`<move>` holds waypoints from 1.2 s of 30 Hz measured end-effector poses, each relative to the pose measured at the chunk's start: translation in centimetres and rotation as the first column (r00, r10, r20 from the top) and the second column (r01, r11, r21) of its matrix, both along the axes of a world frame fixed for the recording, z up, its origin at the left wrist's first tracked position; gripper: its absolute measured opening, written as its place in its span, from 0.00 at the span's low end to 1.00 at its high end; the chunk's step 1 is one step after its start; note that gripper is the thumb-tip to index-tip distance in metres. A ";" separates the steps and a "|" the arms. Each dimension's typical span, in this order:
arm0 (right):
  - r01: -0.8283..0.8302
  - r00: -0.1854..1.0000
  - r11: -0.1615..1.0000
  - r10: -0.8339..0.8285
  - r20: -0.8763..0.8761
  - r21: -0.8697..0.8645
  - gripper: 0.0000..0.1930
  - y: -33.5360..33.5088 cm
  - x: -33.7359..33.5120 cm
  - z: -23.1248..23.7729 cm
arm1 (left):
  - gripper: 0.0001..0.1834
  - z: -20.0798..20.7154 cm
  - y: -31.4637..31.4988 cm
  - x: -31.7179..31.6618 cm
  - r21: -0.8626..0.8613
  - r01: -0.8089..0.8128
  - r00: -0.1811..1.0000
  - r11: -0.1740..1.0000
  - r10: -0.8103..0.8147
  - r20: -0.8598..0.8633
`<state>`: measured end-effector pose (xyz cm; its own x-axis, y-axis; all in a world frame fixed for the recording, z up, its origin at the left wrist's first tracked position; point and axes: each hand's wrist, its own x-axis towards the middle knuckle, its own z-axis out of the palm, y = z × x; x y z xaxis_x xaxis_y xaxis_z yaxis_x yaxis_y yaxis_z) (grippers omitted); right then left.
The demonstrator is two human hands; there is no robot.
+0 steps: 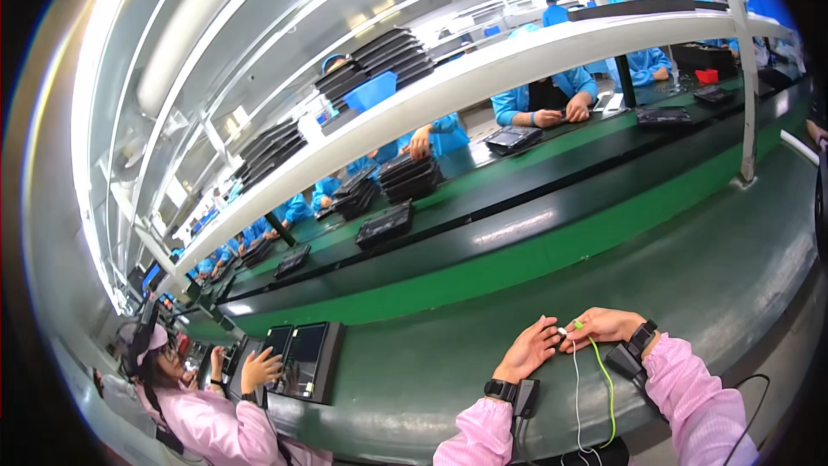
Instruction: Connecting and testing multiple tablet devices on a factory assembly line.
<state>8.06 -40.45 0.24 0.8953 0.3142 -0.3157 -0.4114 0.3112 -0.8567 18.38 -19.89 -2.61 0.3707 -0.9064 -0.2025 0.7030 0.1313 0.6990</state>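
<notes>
My right hand [611, 324] is closed in a pinch on a thin cable, part white [576, 380] and part bright green [609, 380], which hangs in two strands over the bench's near edge. A small green piece shows at its fingers, and a small white end sits by the fingertips. Just to the left, my left hand [528, 350] is open, its fingers apart and pointing toward that white end. Whether its fingertips touch the end is hard to make out. Each wrist bears a black strap with a small dark box.
Below both hands runs the dark green bench [414, 362]. At left, a co-worker in pink [207, 414] sits by a black tray [323, 362] of dark panels. Across, a conveyor [517, 207] carries black trays [385, 224], with workers in blue behind. A white post [743, 78] stands at right.
</notes>
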 end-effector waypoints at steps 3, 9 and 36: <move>0.023 1.000 1.000 -0.023 -0.017 0.007 0.11 0.1 -0.3 0.3 | 0.20 0.2 -0.1 -0.3 -0.004 0.013 1.000 1.000 -0.013 0.022; 0.009 1.000 1.000 -0.009 0.008 0.019 0.10 0.2 -0.2 0.5 | 0.20 0.4 -0.3 -0.3 -0.035 0.036 0.999 0.999 -0.034 0.042; 0.010 1.000 1.000 -0.010 0.014 -0.022 0.13 0.0 -0.2 0.4 | 0.22 1.1 -0.4 -0.8 -0.066 -0.008 0.999 0.998 0.011 0.043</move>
<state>7.90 -40.43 0.68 0.9027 0.2983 -0.3101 -0.3965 0.2967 -0.8688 17.55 -20.30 -1.52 0.3865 -0.9136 -0.1265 0.6705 0.1842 0.7187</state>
